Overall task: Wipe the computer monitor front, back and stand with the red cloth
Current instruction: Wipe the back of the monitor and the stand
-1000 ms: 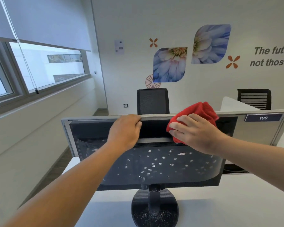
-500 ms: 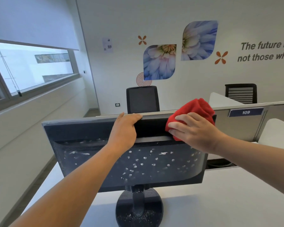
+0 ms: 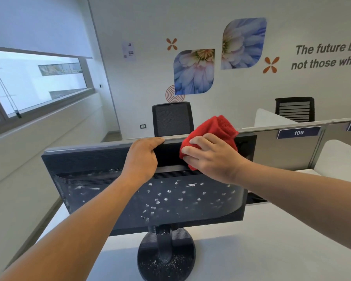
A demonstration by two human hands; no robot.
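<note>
right hand (image 3: 215,159) grips bunched red cloth (image 3: 213,130), fingers curled over it, pressing it to upper back of monitor (image 3: 170,199) near top edge. left hand (image 3: 142,159) clamped over monitor's top edge, just beside cloth. monitor back faces camera, speckled with white flecks; round stand (image 3: 166,258) on white desk (image 3: 272,250), flecked too. black chair (image 3: 172,118) beyond divider (image 3: 282,147).

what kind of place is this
Most likely an open-plan office: a grey desk partition with a number plate reading 109, a black mesh chair behind it, and a computer monitor on a white desk.
</note>
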